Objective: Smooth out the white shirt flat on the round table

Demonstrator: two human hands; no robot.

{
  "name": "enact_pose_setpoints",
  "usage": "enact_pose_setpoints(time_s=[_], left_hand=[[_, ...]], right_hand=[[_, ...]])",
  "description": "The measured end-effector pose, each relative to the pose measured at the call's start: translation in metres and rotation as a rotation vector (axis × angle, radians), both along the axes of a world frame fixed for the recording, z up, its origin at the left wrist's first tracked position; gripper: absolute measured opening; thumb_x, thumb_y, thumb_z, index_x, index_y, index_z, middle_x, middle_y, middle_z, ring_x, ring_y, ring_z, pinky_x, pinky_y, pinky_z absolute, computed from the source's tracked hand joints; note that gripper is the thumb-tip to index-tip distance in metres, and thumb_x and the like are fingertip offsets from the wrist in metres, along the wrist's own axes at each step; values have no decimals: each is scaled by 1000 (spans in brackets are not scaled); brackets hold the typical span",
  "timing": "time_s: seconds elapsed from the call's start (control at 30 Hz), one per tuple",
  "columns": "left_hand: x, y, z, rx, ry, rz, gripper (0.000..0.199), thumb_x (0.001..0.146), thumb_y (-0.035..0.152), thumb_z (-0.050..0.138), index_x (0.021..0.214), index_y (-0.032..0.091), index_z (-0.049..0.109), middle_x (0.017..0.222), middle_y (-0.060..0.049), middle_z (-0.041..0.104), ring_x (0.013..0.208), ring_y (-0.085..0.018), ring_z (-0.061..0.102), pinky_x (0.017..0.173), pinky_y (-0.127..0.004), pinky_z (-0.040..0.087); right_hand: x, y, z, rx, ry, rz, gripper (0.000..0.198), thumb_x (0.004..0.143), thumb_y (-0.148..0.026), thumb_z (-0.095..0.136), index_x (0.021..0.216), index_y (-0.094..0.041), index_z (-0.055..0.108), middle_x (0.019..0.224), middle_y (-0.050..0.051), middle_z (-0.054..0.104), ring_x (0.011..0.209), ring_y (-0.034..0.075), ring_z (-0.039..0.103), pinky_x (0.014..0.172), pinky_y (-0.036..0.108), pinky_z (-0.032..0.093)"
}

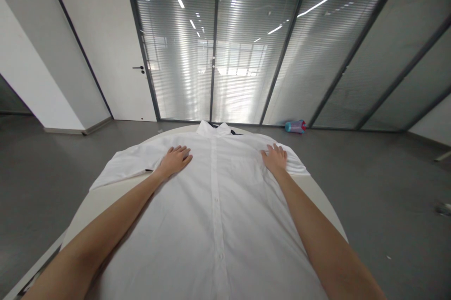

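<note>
From where I stand, the fingers of the left hand (175, 160) are a little apart and lie flat, palm down, on the white shirt (190, 206), on its upper part near the left sleeve (123, 166). The fingers of the right hand (276, 158) are spread more wide and rest on the shirt near the right sleeve (296, 164). Between the two hands, the button strip (213, 173) runs down the middle of the shirt to the person, and the collar (204, 128) is at its far end. Something dark shows just behind the collar; I cannot tell what it is. Under the shirt is a pale table (319, 196), seen at both sides of it. Beyond the shirt, to the right, a blue and red thing (295, 126) lies on the grey floor (380, 187), close to the glass wall (243, 56). Beyond the shirt to the left is a white door (105, 46).
</note>
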State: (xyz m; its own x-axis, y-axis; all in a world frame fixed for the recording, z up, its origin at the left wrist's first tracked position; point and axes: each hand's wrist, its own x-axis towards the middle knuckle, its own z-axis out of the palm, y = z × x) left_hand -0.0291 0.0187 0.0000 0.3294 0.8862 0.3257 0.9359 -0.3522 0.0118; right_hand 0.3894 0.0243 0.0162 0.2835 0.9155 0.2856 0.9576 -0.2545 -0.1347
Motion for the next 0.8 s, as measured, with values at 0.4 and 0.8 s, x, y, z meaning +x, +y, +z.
enact_pose_setpoints(time_s=[0.4, 0.8], left_hand=[[-1, 2, -1, 8, 4, -8, 41, 101, 42, 39, 130, 24, 62, 142, -9, 58, 133, -29, 50, 111, -46, 33], [-1, 2, -2, -4, -9, -12, 42, 101, 42, 38, 132, 23, 60, 143, -10, 57, 134, -30, 49, 112, -49, 33]], right_hand=[[-67, -8, -9, -302, -64, 443, 78, 95, -75, 19, 159, -30, 26, 167, 6, 17, 153, 33, 11, 120, 59, 6], [-13, -1, -6, -311, 20, 153, 78, 95, -74, 17, 159, -31, 25, 167, 5, 14, 152, 37, 11, 118, 65, 5]])
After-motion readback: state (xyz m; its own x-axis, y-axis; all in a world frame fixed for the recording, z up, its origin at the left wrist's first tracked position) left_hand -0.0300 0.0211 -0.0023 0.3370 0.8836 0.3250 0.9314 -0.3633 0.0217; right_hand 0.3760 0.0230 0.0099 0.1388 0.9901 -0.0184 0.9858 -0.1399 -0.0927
